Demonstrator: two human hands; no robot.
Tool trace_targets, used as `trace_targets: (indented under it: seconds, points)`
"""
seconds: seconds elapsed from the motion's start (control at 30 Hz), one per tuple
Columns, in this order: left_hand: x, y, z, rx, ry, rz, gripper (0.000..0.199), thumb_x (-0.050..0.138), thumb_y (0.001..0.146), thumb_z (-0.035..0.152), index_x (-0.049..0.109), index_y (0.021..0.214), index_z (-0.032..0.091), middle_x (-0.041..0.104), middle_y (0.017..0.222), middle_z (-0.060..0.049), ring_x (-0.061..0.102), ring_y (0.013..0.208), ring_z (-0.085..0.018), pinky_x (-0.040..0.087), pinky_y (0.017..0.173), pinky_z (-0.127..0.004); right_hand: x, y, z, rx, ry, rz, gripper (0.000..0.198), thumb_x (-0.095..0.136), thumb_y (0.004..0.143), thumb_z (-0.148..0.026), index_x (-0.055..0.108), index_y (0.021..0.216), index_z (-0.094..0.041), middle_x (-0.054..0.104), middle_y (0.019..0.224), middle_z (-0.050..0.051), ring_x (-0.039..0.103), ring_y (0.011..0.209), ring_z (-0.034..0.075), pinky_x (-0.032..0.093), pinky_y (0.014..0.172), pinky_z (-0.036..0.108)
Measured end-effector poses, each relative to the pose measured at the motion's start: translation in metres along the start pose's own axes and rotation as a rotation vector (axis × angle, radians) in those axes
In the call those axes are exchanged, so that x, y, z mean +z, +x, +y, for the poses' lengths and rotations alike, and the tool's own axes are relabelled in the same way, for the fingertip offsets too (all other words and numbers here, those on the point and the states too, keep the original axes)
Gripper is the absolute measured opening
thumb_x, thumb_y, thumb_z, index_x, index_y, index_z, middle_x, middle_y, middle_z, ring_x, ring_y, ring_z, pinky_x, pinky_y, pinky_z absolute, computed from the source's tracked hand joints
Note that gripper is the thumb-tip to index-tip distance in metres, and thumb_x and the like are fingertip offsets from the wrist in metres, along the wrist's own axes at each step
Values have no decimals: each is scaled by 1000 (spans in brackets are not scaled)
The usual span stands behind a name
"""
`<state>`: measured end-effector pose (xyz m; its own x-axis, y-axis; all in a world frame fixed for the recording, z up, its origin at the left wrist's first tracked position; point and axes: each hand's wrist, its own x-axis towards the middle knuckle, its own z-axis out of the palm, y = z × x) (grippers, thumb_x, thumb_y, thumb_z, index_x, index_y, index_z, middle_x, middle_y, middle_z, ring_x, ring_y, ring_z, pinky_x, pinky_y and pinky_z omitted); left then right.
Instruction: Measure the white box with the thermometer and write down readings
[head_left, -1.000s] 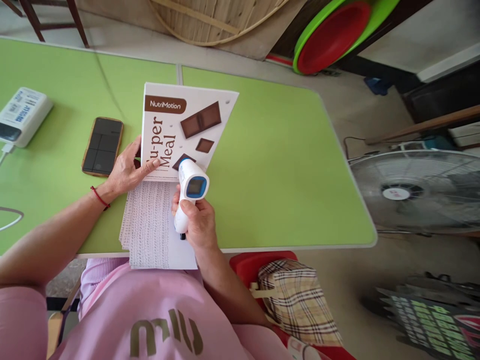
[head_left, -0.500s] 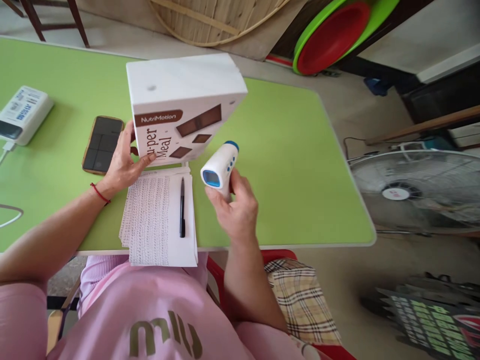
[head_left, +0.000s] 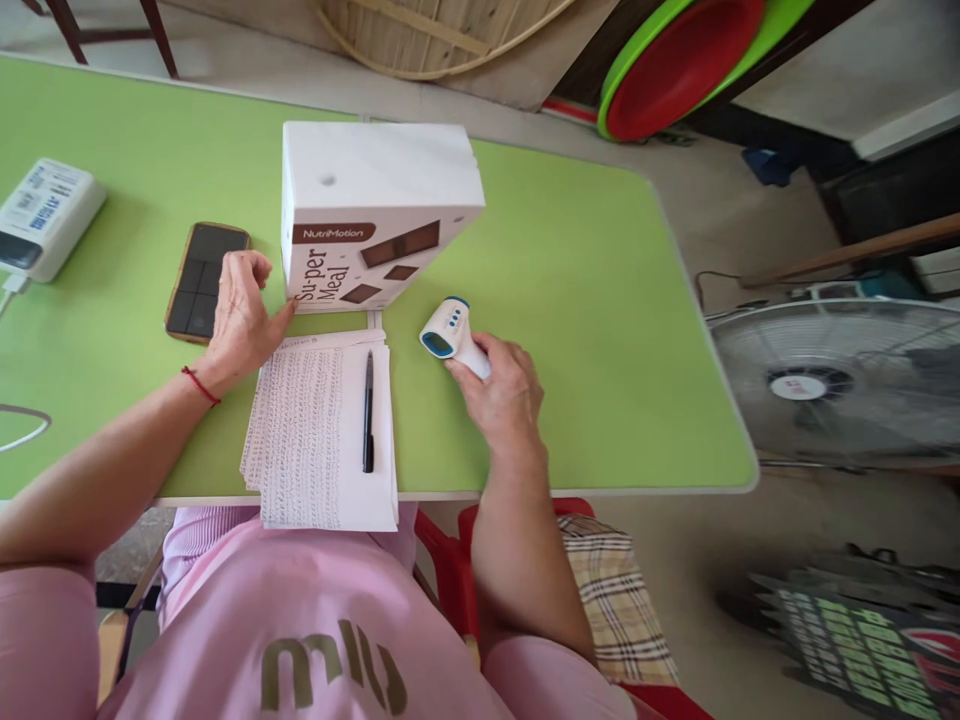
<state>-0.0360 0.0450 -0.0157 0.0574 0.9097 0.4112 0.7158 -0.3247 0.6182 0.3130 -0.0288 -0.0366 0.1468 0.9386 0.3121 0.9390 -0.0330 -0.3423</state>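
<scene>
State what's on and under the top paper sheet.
A black pen lies on the top sheet. Edges of more sheets show underneath; whatever they bear beneath it is covered.

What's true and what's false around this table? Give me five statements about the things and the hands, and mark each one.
1. The right hand holds a white thermometer. True.
2. A black pen lies on top of the white box. False: it lies on the written sheets.
3. The phone lies to the right of the white box. False: it lies to the left.
4. A red bracelet circles the wrist of the left hand. True.
5. The fan stands on the table. False: it is beyond the table's right edge.
</scene>
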Motion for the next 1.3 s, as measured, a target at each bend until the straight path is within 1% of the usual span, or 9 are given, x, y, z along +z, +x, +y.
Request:
trace_targets:
  seconds: [0.13,0.2,0.3,0.4,0.5,0.73,0.87,1.03,1.3]
  points:
    - [-17,-4,34,-145,154,-322,19,65,83,20,46,83,22,63,85,-4,58,75,-20,44,65,-35,-7,-10,-28,-137,78,161,25,68,93,-38,70,106,-17,73,109,18,69,100,30,60,85,47]
    - [-18,-6,43,-97,252,-402,14,67,82,23,53,82,20,65,86,-6,61,78,-23,47,68,-36,-8,-18,-52,-201,200,13,18,62,100,-37,68,101,-20,73,89,9,68,76,20,58,69,35]
    - [-14,-8,45,-1,318,-431,19,69,86,29,70,97,14,70,95,-11,68,89,-28,55,80,-40,-6,-27,-87,-292,180,-200,16,69,97,-34,68,102,-19,73,77,5,66,67,18,50,60,30]
    - [-10,-9,39,17,317,-479,30,71,88,31,78,108,10,72,95,-12,70,90,-31,57,85,-42,-2,-28,-105,-372,55,-240,24,67,94,-23,71,117,-16,72,74,5,65,67,19,42,57,31]
    - [-7,-8,33,39,287,-496,27,70,89,29,81,105,11,73,94,-12,71,89,-30,58,85,-42,-1,-21,-103,-467,62,-200,37,54,93,-12,73,124,-17,70,75,5,63,68,19,40,56,31]
    - [-6,-10,37,52,290,-474,27,74,87,35,80,100,12,75,98,-13,72,89,-30,57,83,-42,1,13,-91,-708,564,-11,39,52,98,-19,60,136,-21,67,104,9,66,94,22,58,84,40]
    - [-7,-10,42,29,322,-515,23,72,90,31,80,101,12,75,100,-13,73,96,-33,55,90,-45,22,12,-108,-517,873,81,13,60,104,-38,54,106,-26,59,85,-1,57,71,14,52,67,31]
    - [-8,-11,44,13,326,-510,22,71,90,33,77,98,14,75,102,-13,73,97,-34,50,95,-49,39,-4,-133,-189,1129,-110,42,45,107,-62,65,109,-25,62,81,0,60,73,15,56,72,33]
    - [-8,-13,46,-11,308,-508,16,68,88,31,70,92,15,72,99,-12,70,94,-32,44,93,-49,36,-13,-132,-29,1032,-155,19,60,92,-39,69,90,-23,64,73,-1,53,61,12,48,58,28]
